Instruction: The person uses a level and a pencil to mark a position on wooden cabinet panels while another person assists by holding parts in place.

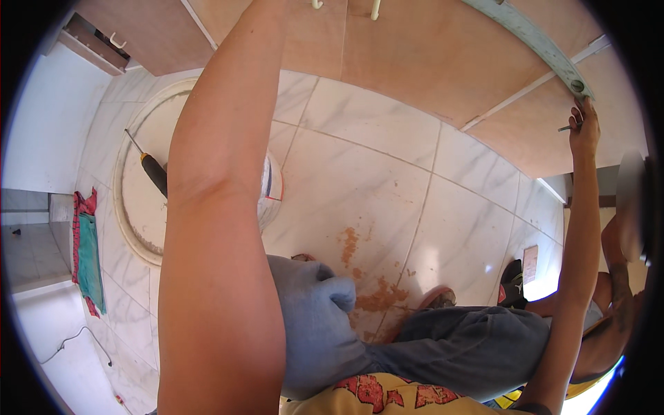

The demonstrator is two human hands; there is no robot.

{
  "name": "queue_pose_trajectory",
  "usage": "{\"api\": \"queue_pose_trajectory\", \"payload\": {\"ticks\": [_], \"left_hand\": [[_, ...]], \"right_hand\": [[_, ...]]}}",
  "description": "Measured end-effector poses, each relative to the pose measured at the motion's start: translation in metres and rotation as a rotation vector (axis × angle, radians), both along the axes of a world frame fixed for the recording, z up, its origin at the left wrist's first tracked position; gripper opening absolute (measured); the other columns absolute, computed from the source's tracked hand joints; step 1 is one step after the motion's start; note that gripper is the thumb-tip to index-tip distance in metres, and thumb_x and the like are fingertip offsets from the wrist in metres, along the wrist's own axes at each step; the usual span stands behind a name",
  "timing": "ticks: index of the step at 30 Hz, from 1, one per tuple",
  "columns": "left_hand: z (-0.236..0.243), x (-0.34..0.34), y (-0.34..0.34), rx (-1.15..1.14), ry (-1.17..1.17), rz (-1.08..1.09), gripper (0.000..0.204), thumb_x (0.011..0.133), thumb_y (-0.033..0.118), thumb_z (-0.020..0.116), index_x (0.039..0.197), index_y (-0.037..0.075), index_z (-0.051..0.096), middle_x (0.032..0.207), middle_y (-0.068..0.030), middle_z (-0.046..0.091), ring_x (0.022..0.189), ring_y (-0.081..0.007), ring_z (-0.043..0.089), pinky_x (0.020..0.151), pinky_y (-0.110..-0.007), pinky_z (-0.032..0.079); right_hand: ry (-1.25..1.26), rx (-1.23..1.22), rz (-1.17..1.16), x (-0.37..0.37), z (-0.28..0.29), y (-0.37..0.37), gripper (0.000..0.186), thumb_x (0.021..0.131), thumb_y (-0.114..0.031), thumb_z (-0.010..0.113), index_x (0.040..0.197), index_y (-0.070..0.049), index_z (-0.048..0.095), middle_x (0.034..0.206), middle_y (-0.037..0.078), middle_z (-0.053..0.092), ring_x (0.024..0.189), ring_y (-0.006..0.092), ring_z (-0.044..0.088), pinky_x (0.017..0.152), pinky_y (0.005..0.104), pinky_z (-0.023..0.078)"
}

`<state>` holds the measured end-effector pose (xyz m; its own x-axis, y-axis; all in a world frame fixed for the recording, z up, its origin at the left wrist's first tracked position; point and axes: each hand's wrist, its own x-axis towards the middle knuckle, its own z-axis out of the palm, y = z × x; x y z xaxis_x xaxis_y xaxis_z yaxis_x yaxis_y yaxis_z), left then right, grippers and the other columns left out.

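Observation:
My left forearm point(218, 242) reaches up past the top edge, so my left hand is out of sight. At the upper right, my right hand point(582, 121) holds a thin dark pencil-like stick point(567, 127) in curled fingers and touches the lower end of a long metal spirit level point(526, 31). The level lies against pale plywood cabinet fronts point(429, 62) with white handles point(375, 10). Left of my forearm, a screwdriver point(153, 173) with a black and yellow handle rests on a round white bucket top point(131, 221), partly hidden by my arm.
Another person point(612, 311) is close at my right, beside a black shoe point(510, 290) and a small wooden board point(530, 266). Marble-look tiles point(360, 173) carry brown stains. Red and green cloths point(90, 256) and a thin cable point(86, 330) lie at the left.

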<state>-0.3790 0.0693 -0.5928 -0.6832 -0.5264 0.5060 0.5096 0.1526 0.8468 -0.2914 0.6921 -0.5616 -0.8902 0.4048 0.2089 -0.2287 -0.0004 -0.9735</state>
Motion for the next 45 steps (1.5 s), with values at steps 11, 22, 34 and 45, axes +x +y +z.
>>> {"api": "queue_pose_trajectory", "payload": {"ticks": [11, 22, 34, 45], "left_hand": [[-0.020, 0.015, 0.001, 0.029, -0.126, -0.192, 0.024, 0.088, 0.024, 0.074, 0.095, 0.002, 0.067, 0.089, -0.0065, 0.069, 0.083, -0.0174, 0.063, 0.072, -0.033, 0.051], [-0.088, 0.033, -0.017, 0.524, -0.229, -0.502, 0.032, 0.083, 0.013, 0.071, 0.111, -0.002, 0.062, 0.105, -0.0127, 0.065, 0.101, -0.0216, 0.060, 0.099, -0.033, 0.043], [-0.104, 0.057, 0.023, 0.518, -0.556, -0.225, 0.027, 0.096, 0.016, 0.057, 0.118, 0.000, 0.058, 0.118, -0.0123, 0.061, 0.108, -0.0295, 0.061, 0.096, -0.046, 0.053], [-0.119, 0.031, 0.024, 0.533, -0.432, -0.166, 0.026, 0.100, 0.012, 0.053, 0.125, 0.006, 0.058, 0.117, -0.0106, 0.064, 0.100, -0.0252, 0.065, 0.094, -0.046, 0.054]], "right_hand": [[-0.102, -0.047, 0.074, 0.013, -0.001, 0.005, 0.032, 0.097, -0.034, 0.064, 0.112, -0.006, 0.057, 0.098, 0.009, 0.064, 0.075, 0.0130, 0.056, 0.054, 0.0231, 0.037], [-0.213, -0.055, 0.103, 0.014, -0.038, -0.008, 0.032, 0.096, -0.036, 0.064, 0.109, -0.008, 0.057, 0.088, 0.006, 0.064, 0.068, 0.0148, 0.060, 0.050, 0.0251, 0.039], [-0.412, -0.100, 0.135, 0.014, -0.101, -0.007, 0.024, 0.101, -0.027, 0.053, 0.109, -0.004, 0.053, 0.085, 0.010, 0.062, 0.066, 0.0181, 0.061, 0.049, 0.0284, 0.042], [-0.481, 0.062, 0.189, 0.011, -0.113, -0.011, 0.030, 0.102, -0.031, 0.050, 0.110, -0.003, 0.058, 0.088, 0.008, 0.065, 0.077, 0.0174, 0.062, 0.054, 0.0265, 0.042]]}}
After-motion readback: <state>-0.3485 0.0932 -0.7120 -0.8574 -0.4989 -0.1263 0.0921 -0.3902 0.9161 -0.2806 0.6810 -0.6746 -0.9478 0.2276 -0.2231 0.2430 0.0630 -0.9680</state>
